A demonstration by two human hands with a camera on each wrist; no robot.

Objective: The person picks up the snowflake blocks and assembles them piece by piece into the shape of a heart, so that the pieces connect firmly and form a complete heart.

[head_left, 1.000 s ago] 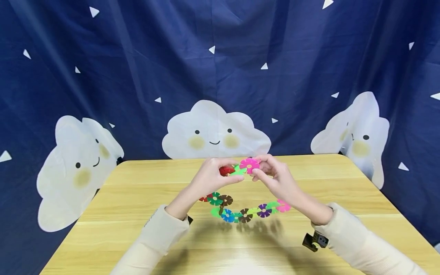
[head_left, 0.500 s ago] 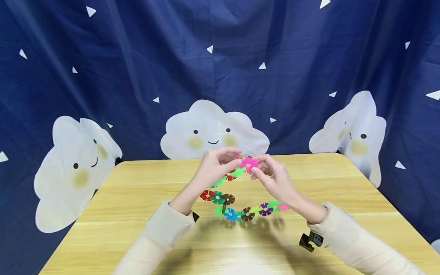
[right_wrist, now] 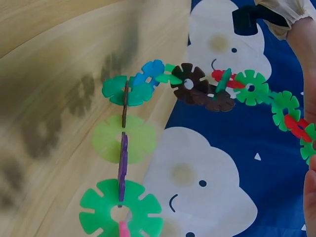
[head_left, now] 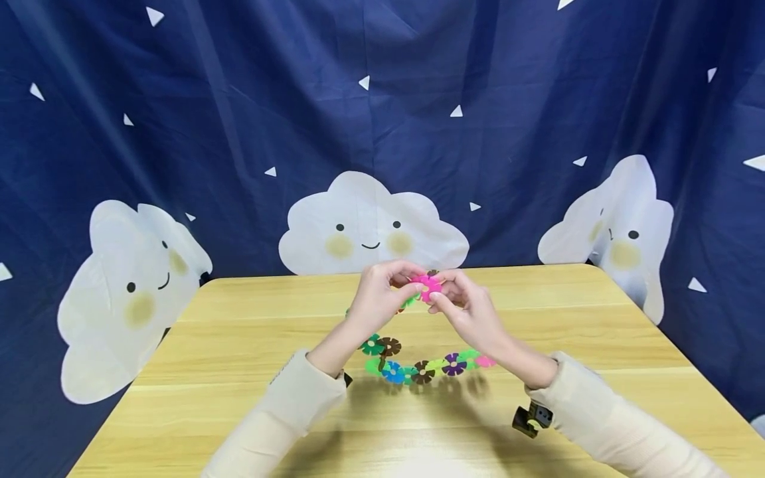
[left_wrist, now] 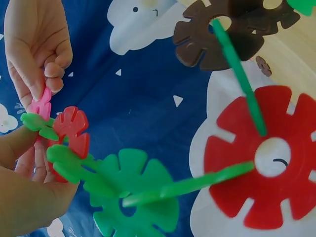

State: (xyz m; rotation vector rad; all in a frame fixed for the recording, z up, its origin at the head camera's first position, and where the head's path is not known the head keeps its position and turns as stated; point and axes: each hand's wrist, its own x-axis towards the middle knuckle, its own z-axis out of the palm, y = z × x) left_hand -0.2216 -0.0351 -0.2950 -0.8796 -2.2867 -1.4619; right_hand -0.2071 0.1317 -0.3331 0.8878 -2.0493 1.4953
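Observation:
A chain of slotted flower-shaped plastic discs in many colours hangs in a loop below the hands, over the table. Near the table's far edge, my right hand (head_left: 472,312) pinches a pink flower disc (head_left: 427,289) between thumb and fingertips. My left hand (head_left: 379,302) meets it from the other side, thumb at the pink disc's left edge. In the left wrist view, the left hand's thumb and fingers hold the green disc (left_wrist: 39,124) joined to the pink one, with a red disc (left_wrist: 71,129) close by. A brown disc (head_left: 433,273) shows partly behind the pink one.
The loop's lower run, with blue (head_left: 393,372) and purple discs (head_left: 454,364), casts shadows on the wooden table (head_left: 251,398). A blue curtain (head_left: 239,133) with white clouds hangs behind it. A black camera mount (head_left: 532,419) sits at the right cuff.
My left hand lets go of its hold around the red and green discs and shifts right to the pink disc's edge. The right hand moves slightly left with the pink disc.

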